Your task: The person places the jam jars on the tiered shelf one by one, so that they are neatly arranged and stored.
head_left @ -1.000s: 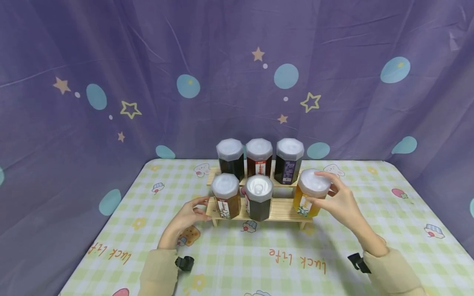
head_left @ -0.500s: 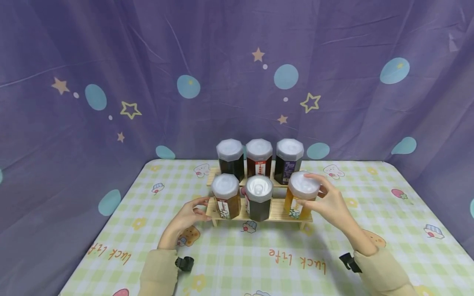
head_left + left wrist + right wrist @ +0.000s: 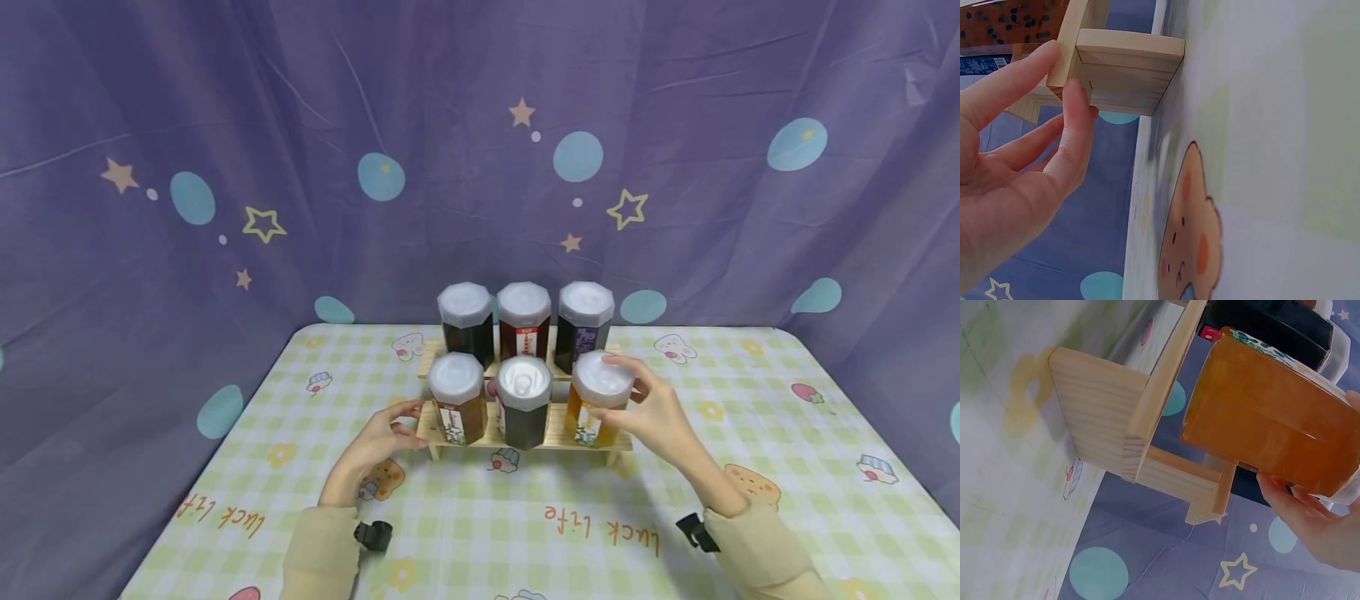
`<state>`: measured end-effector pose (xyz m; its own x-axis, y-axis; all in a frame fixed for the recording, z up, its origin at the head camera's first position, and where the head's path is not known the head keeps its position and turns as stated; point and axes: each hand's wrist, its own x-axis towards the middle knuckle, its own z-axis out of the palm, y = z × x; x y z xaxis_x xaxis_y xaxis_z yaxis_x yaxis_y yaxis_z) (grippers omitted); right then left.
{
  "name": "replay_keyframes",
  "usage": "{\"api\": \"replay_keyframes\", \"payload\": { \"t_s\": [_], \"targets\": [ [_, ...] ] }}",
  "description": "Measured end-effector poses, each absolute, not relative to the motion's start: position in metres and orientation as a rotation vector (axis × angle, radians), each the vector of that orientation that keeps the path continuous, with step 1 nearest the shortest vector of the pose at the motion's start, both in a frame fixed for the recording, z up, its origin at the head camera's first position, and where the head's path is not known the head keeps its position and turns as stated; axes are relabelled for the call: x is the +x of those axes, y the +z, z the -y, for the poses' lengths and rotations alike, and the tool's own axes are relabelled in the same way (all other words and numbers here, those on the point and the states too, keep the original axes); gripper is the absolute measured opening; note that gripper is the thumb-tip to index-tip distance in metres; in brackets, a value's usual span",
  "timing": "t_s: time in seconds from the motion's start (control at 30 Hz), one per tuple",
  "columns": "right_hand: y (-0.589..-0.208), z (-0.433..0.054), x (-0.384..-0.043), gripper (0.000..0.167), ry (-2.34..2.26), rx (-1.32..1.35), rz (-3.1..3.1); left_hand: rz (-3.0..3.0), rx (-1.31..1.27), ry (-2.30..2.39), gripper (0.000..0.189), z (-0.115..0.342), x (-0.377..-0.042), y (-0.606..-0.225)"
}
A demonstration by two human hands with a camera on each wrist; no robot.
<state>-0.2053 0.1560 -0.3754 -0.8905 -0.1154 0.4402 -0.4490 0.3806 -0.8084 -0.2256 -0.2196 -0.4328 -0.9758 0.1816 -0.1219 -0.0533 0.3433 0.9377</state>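
Observation:
My right hand [image 3: 660, 417] grips an octagonal jar of amber honey [image 3: 600, 382] by its pale lid and upper side. In the right wrist view a gap shows between the base of that jar [image 3: 1266, 415] and the front board of a two-tier wooden rack [image 3: 1166, 387]. My left hand [image 3: 381, 437] pinches the left end of the rack's lower tier [image 3: 1075, 44] between thumb and finger. On this tier stand a brown jar [image 3: 459, 392] at the left and a dark grey jar [image 3: 525, 404] in the middle.
Three dark jars line the upper tier: a black one [image 3: 467, 325], a red-labelled one [image 3: 524, 321] and a purple-labelled one [image 3: 583, 329]. The rack stands on a green checked tablecloth [image 3: 465, 533]. A purple curtain [image 3: 450, 225] hangs behind the table.
My right hand has carried the amber jar leftward, closer to the dark grey jar and over the lower tier's right part. The left hand has stayed at the rack's left end.

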Motion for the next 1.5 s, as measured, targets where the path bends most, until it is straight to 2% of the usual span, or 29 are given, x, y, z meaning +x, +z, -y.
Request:
{"api": "replay_keyframes", "payload": {
  "t_s": [1.5],
  "targets": [
    [-0.387,-0.149,-0.209,0.064,1.58,0.546,2.348,-2.381,0.173,1.694,0.069,0.222,-0.226,-0.433]
  ]
}}
